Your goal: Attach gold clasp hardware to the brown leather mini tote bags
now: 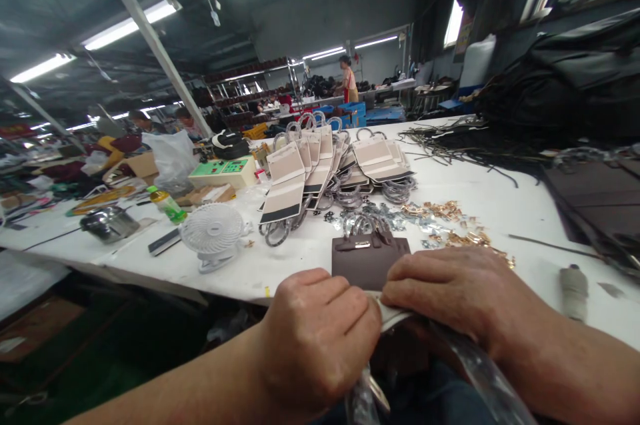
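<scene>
Fingers (345,305) of our left hand (320,338) are curled tight on a pale strip (391,316), and those of our right hand (460,285) pinch it just beside them; their undersides are hidden from us. Our dark brown bag (357,269) lies flat at the near edge of the bench (300,259), directly beyond the strip, with its silver-coloured clasp (361,245) facing up and its plastic-wrapped handles pointing away from us. Below our right wrist hangs a strap (480,371) in clear wrapping, blurred at its lower end.

Behind the bag we see a fanned stack of beige panels (289,178) with dark ends and looped handles. Gold-coloured fittings (470,238) are scattered to the right of the bag, near silver-coloured ones. On our left stand a white fan (213,233) and a bottle (167,205); a grey cylinder (574,291) stands beyond our right forearm. Far back, a person (349,83) stands beside blue crates (354,114).
</scene>
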